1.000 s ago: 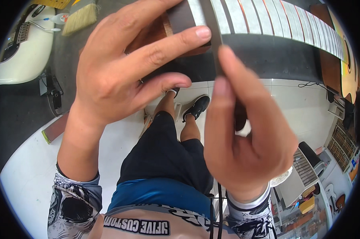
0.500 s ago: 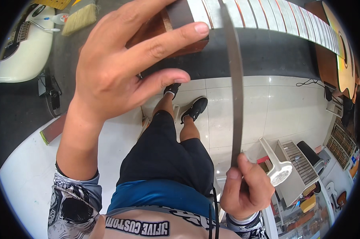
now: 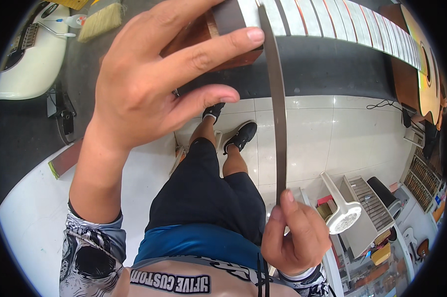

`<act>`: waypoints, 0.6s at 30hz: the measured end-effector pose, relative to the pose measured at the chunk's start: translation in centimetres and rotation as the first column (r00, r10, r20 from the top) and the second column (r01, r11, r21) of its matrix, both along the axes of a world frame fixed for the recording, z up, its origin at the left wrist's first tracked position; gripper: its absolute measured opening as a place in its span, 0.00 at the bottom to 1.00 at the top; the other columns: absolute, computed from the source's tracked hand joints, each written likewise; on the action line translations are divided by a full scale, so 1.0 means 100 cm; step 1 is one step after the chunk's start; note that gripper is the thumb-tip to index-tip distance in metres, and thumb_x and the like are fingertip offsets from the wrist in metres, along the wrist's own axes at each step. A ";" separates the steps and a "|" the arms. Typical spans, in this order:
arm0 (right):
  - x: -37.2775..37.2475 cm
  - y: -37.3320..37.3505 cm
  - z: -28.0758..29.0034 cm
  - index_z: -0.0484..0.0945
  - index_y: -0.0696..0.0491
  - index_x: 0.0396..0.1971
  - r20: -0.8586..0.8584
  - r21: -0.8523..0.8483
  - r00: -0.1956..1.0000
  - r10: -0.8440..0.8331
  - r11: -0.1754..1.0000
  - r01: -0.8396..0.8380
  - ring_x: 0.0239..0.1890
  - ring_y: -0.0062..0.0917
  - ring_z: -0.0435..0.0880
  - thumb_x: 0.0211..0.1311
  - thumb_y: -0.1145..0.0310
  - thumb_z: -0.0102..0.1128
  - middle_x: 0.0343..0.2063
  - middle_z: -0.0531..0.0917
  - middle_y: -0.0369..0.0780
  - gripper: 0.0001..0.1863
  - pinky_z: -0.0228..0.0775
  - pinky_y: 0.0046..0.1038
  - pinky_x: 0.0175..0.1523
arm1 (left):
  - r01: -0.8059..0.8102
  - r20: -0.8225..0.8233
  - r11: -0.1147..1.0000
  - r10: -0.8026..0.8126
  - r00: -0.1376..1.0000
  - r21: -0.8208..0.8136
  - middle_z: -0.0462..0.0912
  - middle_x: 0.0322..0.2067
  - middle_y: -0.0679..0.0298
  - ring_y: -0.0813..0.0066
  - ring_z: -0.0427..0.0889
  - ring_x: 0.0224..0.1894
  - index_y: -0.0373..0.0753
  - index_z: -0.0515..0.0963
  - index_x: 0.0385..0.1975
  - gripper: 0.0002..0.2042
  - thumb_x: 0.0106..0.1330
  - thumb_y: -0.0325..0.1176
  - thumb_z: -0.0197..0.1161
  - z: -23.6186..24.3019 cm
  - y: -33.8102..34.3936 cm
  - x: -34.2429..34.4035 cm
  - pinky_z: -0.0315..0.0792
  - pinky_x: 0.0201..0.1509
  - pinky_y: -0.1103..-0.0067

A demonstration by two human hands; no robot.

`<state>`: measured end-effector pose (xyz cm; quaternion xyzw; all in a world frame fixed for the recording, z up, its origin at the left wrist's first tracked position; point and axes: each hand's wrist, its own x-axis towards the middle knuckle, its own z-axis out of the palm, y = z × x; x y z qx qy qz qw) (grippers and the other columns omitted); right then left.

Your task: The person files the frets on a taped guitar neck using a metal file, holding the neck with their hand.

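A guitar neck (image 3: 332, 17) with pale covering and thin fret lines crosses the top, leading to an acoustic guitar body (image 3: 421, 94) at right. My left hand (image 3: 154, 94) is spread over the brown wooden block (image 3: 203, 34) at the neck's left end, thumb apart, one fingertip beside a long flat metal file (image 3: 278, 119). The file's tip lies on the neck near that end. My right hand (image 3: 295, 232) pinches the file's near end low in the view, at waist height.
A dark bench mat (image 3: 327, 74) runs beneath the neck. At left lie a white electric guitar (image 3: 35, 69), a brush (image 3: 97, 24) and a wooden bar (image 3: 65, 161). Below are tiled floor (image 3: 332, 128), a white plastic object (image 3: 342, 213) and drawers (image 3: 372, 203).
My right hand moved down toward me with the file, uncovering most of its length; in the last half second hand and file shifted slightly left. My left hand stays nearly still.
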<state>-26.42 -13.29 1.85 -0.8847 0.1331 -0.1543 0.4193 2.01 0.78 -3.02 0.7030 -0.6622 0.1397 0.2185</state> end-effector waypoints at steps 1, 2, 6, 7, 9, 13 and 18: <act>0.010 0.000 0.000 0.83 0.64 0.50 -0.010 0.000 1.000 -0.016 1.000 0.016 0.18 0.27 0.80 0.50 0.89 0.63 0.23 0.85 0.47 0.23 0.71 0.23 0.26 | -0.005 0.003 1.000 0.005 1.000 0.010 0.76 0.62 0.41 0.52 0.80 0.60 0.49 0.87 0.54 0.26 0.56 0.50 0.76 0.002 0.001 0.000 0.73 0.61 0.66; 0.022 -0.001 -0.001 0.83 0.63 0.50 0.018 -0.023 0.999 -0.031 0.999 0.032 0.18 0.25 0.80 0.52 0.89 0.64 0.24 0.86 0.46 0.22 0.70 0.22 0.26 | -0.007 0.002 1.000 0.007 1.000 0.011 0.76 0.61 0.41 0.52 0.80 0.60 0.49 0.87 0.54 0.25 0.55 0.50 0.76 0.003 0.001 0.000 0.73 0.60 0.66; 0.077 -0.009 -0.004 0.85 0.63 0.49 0.032 -0.066 0.996 -0.079 0.995 0.081 0.19 0.18 0.79 0.55 0.88 0.66 0.26 0.87 0.44 0.19 0.69 0.19 0.25 | 0.024 0.037 0.999 -0.023 0.999 -0.029 0.77 0.61 0.42 0.52 0.80 0.60 0.49 0.87 0.53 0.25 0.55 0.50 0.76 0.000 0.001 0.003 0.73 0.60 0.65; 0.090 -0.013 -0.012 0.85 0.63 0.49 0.127 -0.090 0.989 -0.077 0.992 0.089 0.19 0.16 0.79 0.56 0.88 0.66 0.26 0.87 0.43 0.19 0.68 0.19 0.25 | 0.007 0.010 1.000 -0.007 1.000 -0.027 0.77 0.61 0.42 0.52 0.80 0.60 0.49 0.87 0.53 0.25 0.55 0.50 0.76 0.002 0.001 0.000 0.73 0.59 0.65; 0.093 -0.015 -0.013 0.85 0.62 0.49 0.217 -0.117 0.973 -0.074 0.988 0.101 0.20 0.15 0.78 0.57 0.87 0.66 0.26 0.87 0.42 0.18 0.67 0.18 0.25 | -0.007 -0.020 1.000 0.006 1.000 -0.028 0.77 0.60 0.42 0.52 0.80 0.60 0.49 0.87 0.53 0.25 0.55 0.50 0.76 0.002 -0.002 -0.001 0.73 0.59 0.65; 0.067 -0.009 -0.007 0.85 0.62 0.50 0.099 -0.065 0.993 -0.065 0.995 0.072 0.19 0.21 0.79 0.51 0.87 0.66 0.25 0.86 0.42 0.22 0.71 0.22 0.25 | 0.014 0.013 0.999 -0.013 1.000 -0.034 0.77 0.60 0.41 0.52 0.80 0.59 0.49 0.87 0.53 0.25 0.55 0.50 0.76 -0.002 0.001 0.002 0.74 0.59 0.65; -0.010 -0.001 0.004 0.83 0.64 0.49 -0.029 -0.042 1.000 0.007 0.999 -0.008 0.20 0.28 0.81 0.50 0.90 0.63 0.26 0.86 0.46 0.23 0.73 0.23 0.28 | 0.021 0.018 0.999 -0.021 1.000 -0.048 0.77 0.60 0.41 0.52 0.81 0.59 0.49 0.87 0.53 0.25 0.55 0.50 0.76 -0.001 -0.003 0.002 0.73 0.58 0.66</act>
